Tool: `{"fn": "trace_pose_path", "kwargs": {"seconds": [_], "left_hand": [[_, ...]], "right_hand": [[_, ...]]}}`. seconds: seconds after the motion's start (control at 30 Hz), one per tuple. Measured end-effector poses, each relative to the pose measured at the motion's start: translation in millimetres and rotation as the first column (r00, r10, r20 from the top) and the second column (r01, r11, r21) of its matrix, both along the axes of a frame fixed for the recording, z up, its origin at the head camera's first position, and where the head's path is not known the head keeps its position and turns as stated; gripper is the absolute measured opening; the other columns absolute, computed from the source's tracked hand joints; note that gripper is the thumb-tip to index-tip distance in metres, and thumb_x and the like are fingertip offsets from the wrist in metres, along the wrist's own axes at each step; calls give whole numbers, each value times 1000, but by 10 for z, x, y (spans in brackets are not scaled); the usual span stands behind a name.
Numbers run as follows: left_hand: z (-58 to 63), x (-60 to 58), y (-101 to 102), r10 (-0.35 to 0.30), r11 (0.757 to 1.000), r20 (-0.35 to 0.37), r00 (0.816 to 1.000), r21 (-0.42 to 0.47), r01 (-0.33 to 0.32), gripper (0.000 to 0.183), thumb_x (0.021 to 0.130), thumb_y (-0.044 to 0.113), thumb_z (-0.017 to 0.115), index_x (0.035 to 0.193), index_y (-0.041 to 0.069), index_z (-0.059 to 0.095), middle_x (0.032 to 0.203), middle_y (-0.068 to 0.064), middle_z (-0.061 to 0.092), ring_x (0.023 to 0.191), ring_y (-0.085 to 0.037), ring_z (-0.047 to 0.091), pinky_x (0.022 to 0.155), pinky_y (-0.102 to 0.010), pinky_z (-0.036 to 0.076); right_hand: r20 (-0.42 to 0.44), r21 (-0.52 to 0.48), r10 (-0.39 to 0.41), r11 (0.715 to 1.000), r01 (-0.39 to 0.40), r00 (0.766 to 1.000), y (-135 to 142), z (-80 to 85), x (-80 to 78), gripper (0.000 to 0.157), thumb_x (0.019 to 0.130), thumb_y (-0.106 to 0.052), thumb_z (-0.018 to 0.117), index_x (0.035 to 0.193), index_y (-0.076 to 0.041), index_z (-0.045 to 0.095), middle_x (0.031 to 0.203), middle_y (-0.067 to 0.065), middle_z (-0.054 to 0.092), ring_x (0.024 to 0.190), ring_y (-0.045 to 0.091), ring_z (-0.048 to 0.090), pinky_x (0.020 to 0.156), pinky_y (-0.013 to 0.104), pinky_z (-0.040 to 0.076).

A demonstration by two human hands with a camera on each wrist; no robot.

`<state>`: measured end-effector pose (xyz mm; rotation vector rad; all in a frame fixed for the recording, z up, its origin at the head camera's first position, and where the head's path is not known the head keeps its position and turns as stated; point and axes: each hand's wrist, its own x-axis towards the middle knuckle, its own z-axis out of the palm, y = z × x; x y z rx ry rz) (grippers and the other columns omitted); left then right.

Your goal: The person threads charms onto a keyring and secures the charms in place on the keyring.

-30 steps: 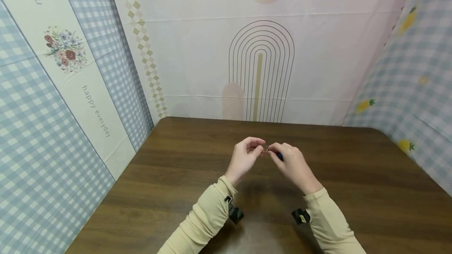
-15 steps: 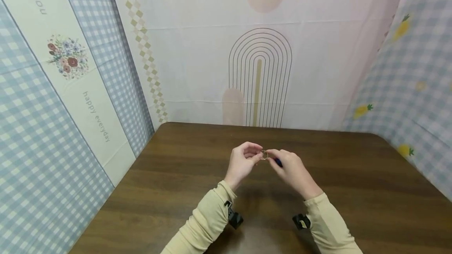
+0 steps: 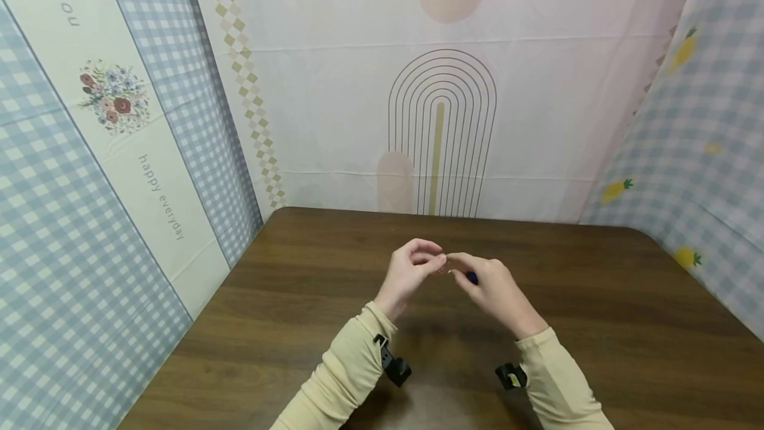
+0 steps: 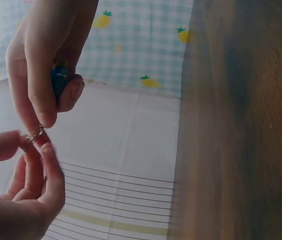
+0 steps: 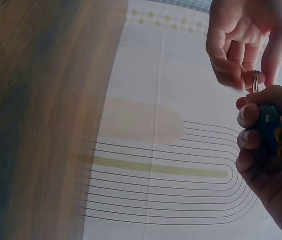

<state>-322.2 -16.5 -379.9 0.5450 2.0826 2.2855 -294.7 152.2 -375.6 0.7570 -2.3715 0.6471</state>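
In the head view my left hand (image 3: pixel 410 277) and right hand (image 3: pixel 494 290) meet fingertip to fingertip above the table. The right hand holds a small blue keychain charm (image 5: pixel 270 125) with orange-yellow bits, mostly wrapped by its curled fingers. From the charm's end a thin gold metal key ring (image 5: pixel 256 81) stands out between the two hands. In the left wrist view, the left thumb and fingers pinch the metal ring and links, while the right thumb and forefinger grip close beside them. Fingers hide part of the ring.
A brown wooden table (image 3: pixel 286 324) lies beneath both hands. Behind it hangs a white patterned cloth (image 3: pixel 328 118), with checked cloths (image 3: pixel 54 217) at the sides. Each forearm wears a black wrist camera (image 3: pixel 395 370).
The ring, seen round and facing the head camera half a second ago, is now mostly hidden between the fingertips. The hands shift only slightly; the head view has tilted up a little.
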Motion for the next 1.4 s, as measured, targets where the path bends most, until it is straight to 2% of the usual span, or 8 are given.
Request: {"fn": "trace_pose_path", "kwargs": {"seconds": [0.1, 0.23, 0.43, 0.63, 0.77, 0.93, 1.13, 1.4], "left_hand": [[1, 16, 7, -20, 999, 46, 999, 37, 18, 24, 85, -6, 67, 108, -6, 60, 82, -13, 71, 70, -12, 66, 72, -28, 57], [-1, 34, 17, -10, 998, 71, 997, 67, 5, 26, 84, -11, 65, 109, -7, 58, 84, -18, 69, 65, -10, 65, 67, -29, 57], [-16, 38, -14, 20, 1000, 59, 998, 13, -21, 23, 84, -10, 66, 106, -10, 60, 80, -13, 68, 63, -7, 62, 58, -21, 48], [-10, 74, -60, -14, 999, 29, 999, -48, 15, 17, 88, -6, 63, 104, -11, 59, 84, -16, 69, 65, -7, 59, 61, -21, 46], [6, 121, -77, -33, 997, 22, 999, -65, 34, 14, 91, -1, 61, 102, -9, 57, 80, -9, 66, 68, -7, 58, 64, -20, 47], [11, 159, -106, -69, 997, 55, 996, -29, 70, 25, 85, -5, 66, 106, -6, 54, 80, -2, 62, 71, -6, 61, 74, -28, 56], [-4, 163, -118, -39, 999, 77, 996, 8, 39, 29, 80, -13, 66, 107, -9, 54, 85, -15, 66, 67, -8, 64, 74, -40, 59], [-15, 160, -135, -13, 1000, 44, 999, -28, 14, 24, 82, -8, 68, 103, -9, 57, 87, -21, 70, 64, -6, 64, 63, -23, 54]], "right_hand": [[6, 5, -13, 1000, 13, 1000, 3, 0, 11, 19, 85, 0, 68, 103, -6, 71, 80, 3, 72, 54, -2, 41, 52, 17, 38], [15, 9, -21, 1000, 21, 1000, 2, -2, 30, 17, 85, 0, 68, 101, -6, 72, 87, 7, 74, 57, -1, 47, 54, 19, 41], [32, 9, -1, 1000, 1, 999, -15, 22, 70, 12, 87, -2, 67, 96, -7, 72, 83, 5, 73, 57, -1, 46, 54, 19, 42], [45, 2, 5, 1000, -5, 999, -38, 31, 116, 10, 86, -2, 67, 92, -8, 72, 79, 2, 72, 56, -2, 44, 54, 18, 41], [50, -11, 14, 1000, -13, 999, -59, 20, 140, 17, 86, -1, 68, 101, -7, 71, 78, 2, 72, 55, -3, 41, 53, 17, 40], [43, -22, 17, 1000, -16, 999, -80, 21, 169, 24, 85, 0, 68, 108, -8, 69, 80, 2, 72, 53, -3, 38, 53, 17, 38], [59, -24, 9, 1000, -7, 998, -96, 29, 189, 20, 86, -1, 68, 104, -7, 71, 84, 4, 74, 55, -2, 42, 53, 17, 39], [75, -38, -2, 999, 4, 997, -110, 39, 230, 15, 87, -1, 66, 98, -7, 72, 80, 3, 73, 52, -3, 40, 51, 17, 39]]}}
